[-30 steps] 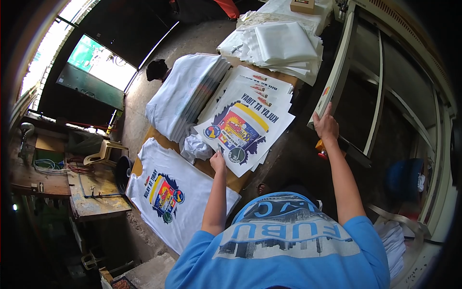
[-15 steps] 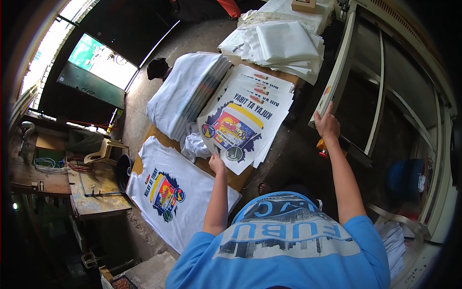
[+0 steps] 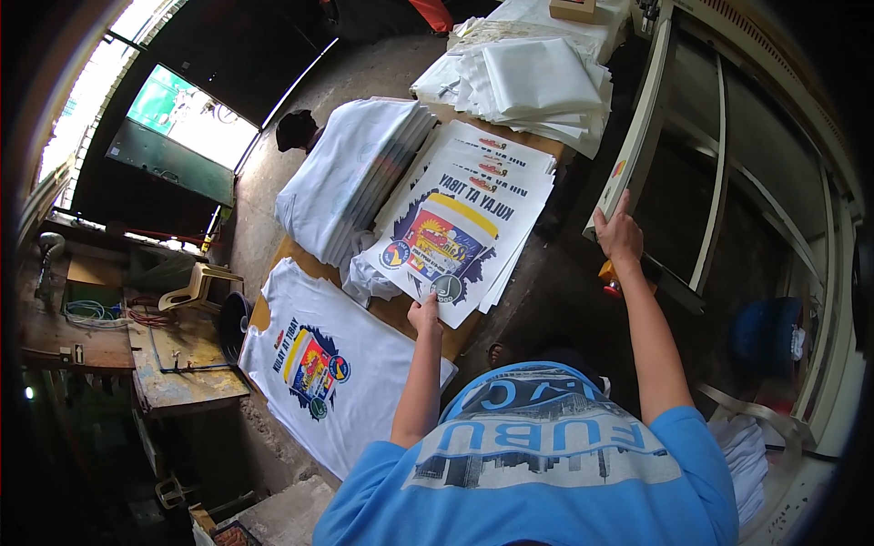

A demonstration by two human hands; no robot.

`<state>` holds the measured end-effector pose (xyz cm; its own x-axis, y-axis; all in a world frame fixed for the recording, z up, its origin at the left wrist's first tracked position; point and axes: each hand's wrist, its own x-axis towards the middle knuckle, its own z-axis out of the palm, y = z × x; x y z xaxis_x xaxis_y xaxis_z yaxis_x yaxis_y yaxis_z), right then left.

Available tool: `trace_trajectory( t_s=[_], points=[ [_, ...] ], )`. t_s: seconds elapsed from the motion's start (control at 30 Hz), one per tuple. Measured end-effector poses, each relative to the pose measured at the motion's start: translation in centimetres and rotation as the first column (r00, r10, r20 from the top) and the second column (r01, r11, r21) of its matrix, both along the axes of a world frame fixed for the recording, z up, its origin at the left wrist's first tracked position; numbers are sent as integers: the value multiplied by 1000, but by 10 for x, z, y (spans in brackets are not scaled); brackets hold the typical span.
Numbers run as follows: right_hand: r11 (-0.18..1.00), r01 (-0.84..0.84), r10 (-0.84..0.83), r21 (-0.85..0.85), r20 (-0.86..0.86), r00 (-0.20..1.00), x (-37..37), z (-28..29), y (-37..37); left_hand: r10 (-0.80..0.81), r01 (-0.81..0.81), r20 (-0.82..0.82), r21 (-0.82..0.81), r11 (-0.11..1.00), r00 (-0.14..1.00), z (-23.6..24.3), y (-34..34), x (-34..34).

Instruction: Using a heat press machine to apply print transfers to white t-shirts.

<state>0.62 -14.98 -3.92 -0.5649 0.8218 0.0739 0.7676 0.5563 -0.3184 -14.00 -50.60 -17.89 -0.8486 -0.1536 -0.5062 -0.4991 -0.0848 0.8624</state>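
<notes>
My left hand (image 3: 425, 315) pinches the near edge of the top printed transfer sheet (image 3: 464, 209), a white sheet with a mirrored, colourful bucket design. More such sheets lie fanned out beneath it. Left of my hand, a white T-shirt (image 3: 364, 391) with a similar design lies spread out. My right hand (image 3: 619, 232) is closed round the near end of a pale metal machine frame (image 3: 637, 136), thumb on one side and index finger stretched along it; its other fingers are partly hidden.
Folded white shirts (image 3: 337, 173) are stacked left of the sheets. Crumpled white cloth (image 3: 371, 278) lies between them and the T-shirt. White sheets (image 3: 542, 82) are piled at the far end. An orange part with a red knob (image 3: 610, 280) sits below the frame. A chair (image 3: 200, 284) stands at left.
My left hand has moved right along the near edge of the top sheet. That sheet's left corner has shifted and lies flatter. My right hand stays on the frame.
</notes>
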Motion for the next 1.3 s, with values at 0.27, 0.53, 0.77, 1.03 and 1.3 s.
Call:
trace_trajectory(
  t_s=[0.27, 0.53, 0.77, 1.03, 1.3],
  points=[
    [1000, 4, -4, -9, 12, 1000, 0, 1, 0, 71, -107, 173, 206, 973, 982, -4, 7, 8],
    [1000, 2, -2, -13, -10, 1000, 0, 0, 1, 1, -21, 191, 105, 994, 982, -10, 12, 11],
    [999, -1, 1, -33, -2, 1000, -2, 2, -1, 3, -12, 95, 95, 995, 995, -14, -4, 14],
    [1000, 14, -14, -24, 16, 1000, 1, 0, 1, -96, 83, 147, 88, 993, 984, 7, 20, 23],
    [1000, 3, -3, -18, -3, 1000, 0, 1, -1, -212, 211, 81, 19, 977, 974, -13, 25, 13]
  ],
)
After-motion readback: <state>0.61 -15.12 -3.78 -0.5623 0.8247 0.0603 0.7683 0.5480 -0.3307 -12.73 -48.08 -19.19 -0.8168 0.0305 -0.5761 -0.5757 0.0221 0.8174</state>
